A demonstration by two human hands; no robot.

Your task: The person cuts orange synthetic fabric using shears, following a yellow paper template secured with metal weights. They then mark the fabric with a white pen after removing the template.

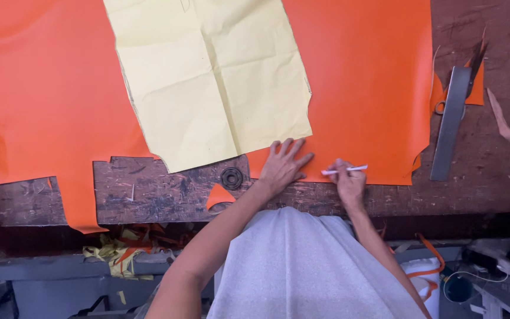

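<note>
We press our left hand (283, 163), fingers spread flat, on the orange sheet (361, 77) beside the yellow paper pattern (213, 77), while our right hand (348, 182) pinches a white pen (345, 171), its tip between both hands.

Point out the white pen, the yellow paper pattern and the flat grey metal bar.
white pen (345, 171), head view, middle of barrel.
yellow paper pattern (213, 77), head view, creased centre.
flat grey metal bar (450, 124), head view, mid-length.

No packages, labels, signs or screens show anywhere on the bench or along its edges in this view.
</note>
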